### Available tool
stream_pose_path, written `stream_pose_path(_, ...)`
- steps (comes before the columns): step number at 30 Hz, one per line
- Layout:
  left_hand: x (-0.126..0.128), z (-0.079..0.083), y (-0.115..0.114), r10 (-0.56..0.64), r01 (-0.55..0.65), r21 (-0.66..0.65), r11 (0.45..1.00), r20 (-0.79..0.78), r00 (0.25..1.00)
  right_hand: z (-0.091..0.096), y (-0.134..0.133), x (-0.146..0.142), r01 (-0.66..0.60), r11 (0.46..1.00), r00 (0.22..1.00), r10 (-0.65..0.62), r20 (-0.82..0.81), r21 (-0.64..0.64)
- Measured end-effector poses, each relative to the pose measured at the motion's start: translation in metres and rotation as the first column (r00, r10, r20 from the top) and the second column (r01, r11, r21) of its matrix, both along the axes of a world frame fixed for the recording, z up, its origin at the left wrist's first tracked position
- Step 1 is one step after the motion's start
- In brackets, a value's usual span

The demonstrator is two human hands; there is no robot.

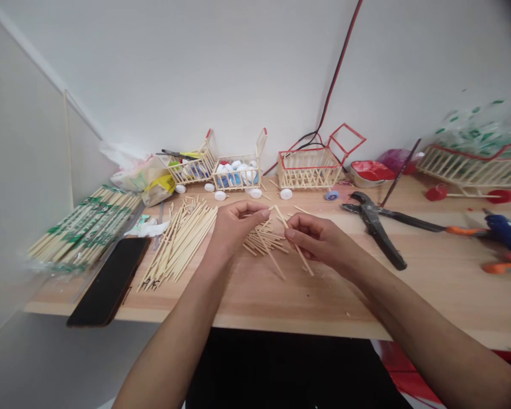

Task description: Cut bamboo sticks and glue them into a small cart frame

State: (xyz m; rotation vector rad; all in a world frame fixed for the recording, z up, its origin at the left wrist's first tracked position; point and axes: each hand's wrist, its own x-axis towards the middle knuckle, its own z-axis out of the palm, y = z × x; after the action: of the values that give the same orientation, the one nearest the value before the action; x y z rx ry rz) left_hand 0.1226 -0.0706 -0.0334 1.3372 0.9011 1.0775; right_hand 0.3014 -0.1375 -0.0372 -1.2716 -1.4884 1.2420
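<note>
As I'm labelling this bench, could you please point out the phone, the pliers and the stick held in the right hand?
Phone (109,282): head view, middle of its dark screen.
Pliers (382,236): head view, on the thick black handle.
Held stick (305,262): head view, on its lower stretch.

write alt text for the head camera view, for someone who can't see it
A person's right hand holds a thin wooden stick over a wooden table, with the fingertips of the left hand close to its far end. Four wheeled, stick-built carts stand along the back; a phone and loose sticks lie left, pliers right.
</note>
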Motion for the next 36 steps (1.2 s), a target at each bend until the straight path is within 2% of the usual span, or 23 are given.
stream_pose_path(26,0.0005,0.0008,-0.0002,0.01,-0.01,-0.007,1.0,-0.025,1.0,-0.0069,0.0026,0.0036,-0.008,0.998,0.999,0.005,0.048,0.059)
stream_pose_path(36,0.0005,-0.0001,0.0004,0.013,-0.013,-0.01,1.0,-0.026,1.0,-0.0052,0.0043,0.0043,0.001,0.991,0.994,-0.015,0.108,0.132)
